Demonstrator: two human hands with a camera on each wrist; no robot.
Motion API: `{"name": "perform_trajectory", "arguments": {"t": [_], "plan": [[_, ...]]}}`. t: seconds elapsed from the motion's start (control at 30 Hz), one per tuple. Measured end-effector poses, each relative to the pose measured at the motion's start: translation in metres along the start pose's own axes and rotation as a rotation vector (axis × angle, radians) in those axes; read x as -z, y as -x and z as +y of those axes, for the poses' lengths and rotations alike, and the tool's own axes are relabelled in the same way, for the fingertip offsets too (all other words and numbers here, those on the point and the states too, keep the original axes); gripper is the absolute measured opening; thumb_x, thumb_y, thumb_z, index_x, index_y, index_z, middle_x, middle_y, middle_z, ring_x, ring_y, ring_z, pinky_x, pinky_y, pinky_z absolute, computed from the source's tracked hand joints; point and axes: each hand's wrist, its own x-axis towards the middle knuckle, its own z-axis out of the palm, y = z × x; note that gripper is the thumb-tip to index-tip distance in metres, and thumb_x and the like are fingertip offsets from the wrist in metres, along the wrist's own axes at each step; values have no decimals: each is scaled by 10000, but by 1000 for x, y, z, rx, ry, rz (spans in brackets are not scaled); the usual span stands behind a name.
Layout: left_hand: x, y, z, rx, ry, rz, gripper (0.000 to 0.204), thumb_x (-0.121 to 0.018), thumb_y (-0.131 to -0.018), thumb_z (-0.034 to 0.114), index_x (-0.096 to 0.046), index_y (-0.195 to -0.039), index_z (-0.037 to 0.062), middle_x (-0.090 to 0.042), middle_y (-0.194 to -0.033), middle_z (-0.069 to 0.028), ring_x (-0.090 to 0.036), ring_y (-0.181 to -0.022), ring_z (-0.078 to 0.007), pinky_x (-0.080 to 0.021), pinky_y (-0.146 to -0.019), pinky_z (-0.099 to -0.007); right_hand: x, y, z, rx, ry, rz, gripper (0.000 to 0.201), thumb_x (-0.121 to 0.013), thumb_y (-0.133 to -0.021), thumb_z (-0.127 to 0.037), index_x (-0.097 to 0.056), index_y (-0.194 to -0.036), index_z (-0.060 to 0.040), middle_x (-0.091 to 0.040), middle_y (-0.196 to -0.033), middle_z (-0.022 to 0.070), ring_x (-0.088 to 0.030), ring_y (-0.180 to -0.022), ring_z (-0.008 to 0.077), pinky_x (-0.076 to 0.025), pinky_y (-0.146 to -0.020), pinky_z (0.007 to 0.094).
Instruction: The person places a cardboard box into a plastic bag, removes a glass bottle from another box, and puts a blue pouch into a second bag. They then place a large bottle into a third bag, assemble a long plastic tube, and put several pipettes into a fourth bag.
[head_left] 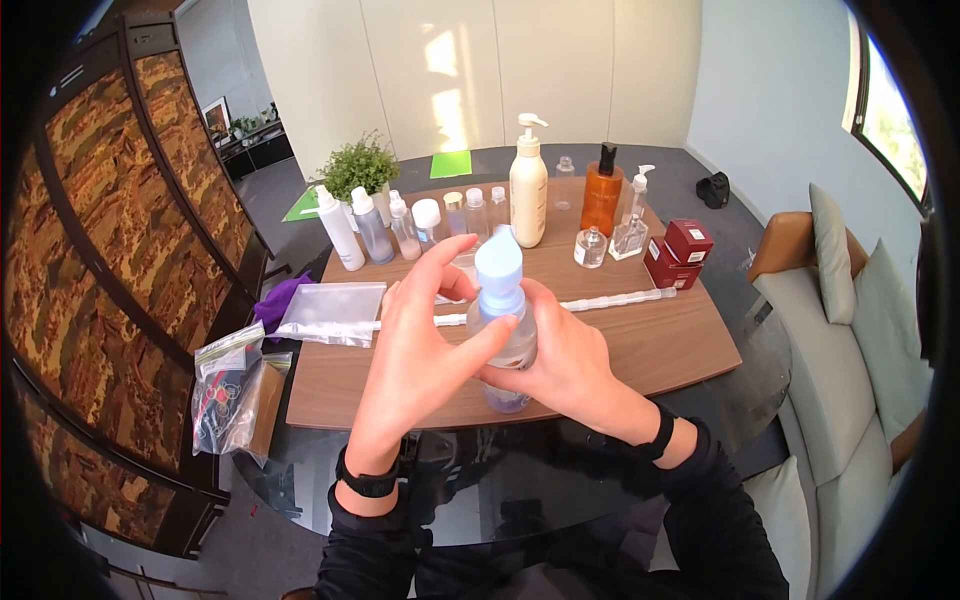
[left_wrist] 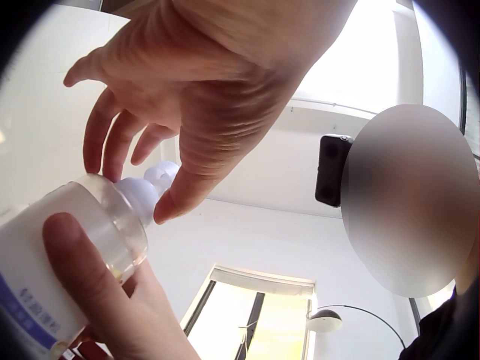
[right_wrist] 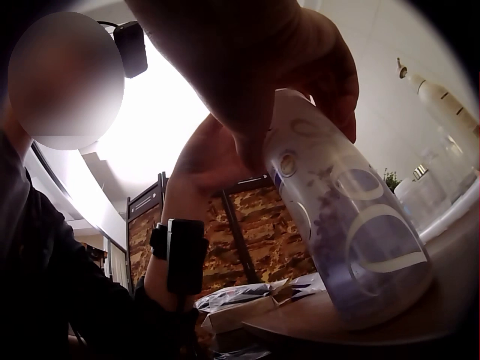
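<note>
A clear plastic pump bottle (right_wrist: 352, 225) with a light blue pump head (head_left: 499, 268) is at the table's near edge, tilted in the right wrist view with its base at the tabletop. Pale lettering and some purplish liquid low down show there. My right hand (head_left: 572, 362) grips the bottle's upper body, thumb and fingers wrapped round it. From the other side my left hand (head_left: 420, 345) pinches the collar under the pump head, its thumb (left_wrist: 171, 201) in front and fingers behind. Its index finger is raised off the bottle.
Several bottles stand along the back, including a cream pump bottle (head_left: 528, 190) and an amber bottle (head_left: 601, 200). Dark red boxes (head_left: 680, 252) sit at right. A clear strip (head_left: 610, 300) crosses the wooden table (head_left: 640, 350). Plastic bags (head_left: 335, 312) lie left; a sofa (head_left: 830, 370) stands right.
</note>
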Motion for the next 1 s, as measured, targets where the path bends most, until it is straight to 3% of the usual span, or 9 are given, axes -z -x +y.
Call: {"name": "perform_trajectory", "arguments": {"t": [0.1, 0.2, 0.3, 0.5, 0.6, 0.7, 0.8, 0.9, 1.0], "plan": [[2, 1, 6, 48, 43, 5, 759, -756, -726, 66, -424, -1408, 67, -631, -1137, -91, -578, -1089, -193, -404, -1007, -377, 3, -3, -1, -33, -10, -29, 852, -820, -678, -464, -413, -1295, -40, -640, -1109, 170, -647, -1015, 330, -535, -771, 431], [-5, 0, 4, -108, 124, 59, 750, -758, -726, 66, -432, -1401, 65, -635, -1116, -94, -582, -1054, -190, -413, -989, -379, 4, -3, -2, -38, -1, -38, 861, -821, -676, -467, -405, -1298, -41, -640, -1108, 168, -646, -1018, 329, -535, -772, 432], [-9, 0, -2, -44, 318, 8, 750, -763, -730, 76, -430, -1402, 62, -636, -1103, -102, -581, -1047, -190, -415, -987, -385, 1, -1, 1, -2, -5, -8, 866, -822, -674, -469, -403, -1300, -42, -641, -1105, 169, -646, -1017, 328, -536, -772, 431], [-8, 0, -4, -76, 12, 55, 781, -743, -765, 71, -365, -1449, 61, -647, -1108, -116, -575, -1107, -195, -398, -1018, -397, -1, 0, 1, 15, 9, 5, 873, -822, -674, -471, -400, -1298, -31, -638, -1107, 177, -647, -1015, 327, -537, -773, 430], [-11, -1, -4, -99, 31, 75, 831, -757, -754, 84, -334, -1469, 70, -649, -1104, -119, -575, -1108, -201, -370, -1045, -409, 1, -2, 1, -6, 2, -15, 878, -824, -672, -471, -399, -1301, -31, -634, -1115, 178, -646, -1016, 326, -537, -777, 430], [-13, -2, -12, -31, 235, 22, 859, -775, -740, 104, -326, -1472, 65, -641, -1144, -118, -556, -1158, -212, -320, -1087, -420, -2, 0, 3, 16, -1, 8, 880, -824, -672, -473, -398, -1307, -38, -632, -1121, 176, -646, -1019, 325, -537, -779, 429], [-9, -2, -3, 44, 133, 8, 882, -774, -750, 217, -300, -1478, 62, -599, -1237, -162, -535, -1180, -317, -335, -1061, -459, -2, 1, 2, 32, 1, 10, 882, -824, -672, -473, -396, -1313, -44, -632, -1123, 173, -646, -1020, 326, -537, -781, 429], [-14, -2, -7, -90, 77, 27, 871, -767, -759, 210, -298, -1478, 60, -591, -1241, -184, -544, -1163, -316, -344, -1064, -451, 0, 0, 1, 11, 20, -27, 890, -825, -671, -474, -391, -1318, -45, -631, -1122, 174, -645, -1020, 328, -537, -782, 429], [-17, -2, -13, -60, 341, -54, 848, -771, -763, 213, -327, -1469, 63, -589, -1246, -180, -561, -1129, -280, -387, -1026, -431, 1, -1, 3, 9, 6, -18, 901, -827, -668, -475, -384, -1324, -44, -630, -1122, 175, -643, -1023, 330, -537, -780, 430]]}}
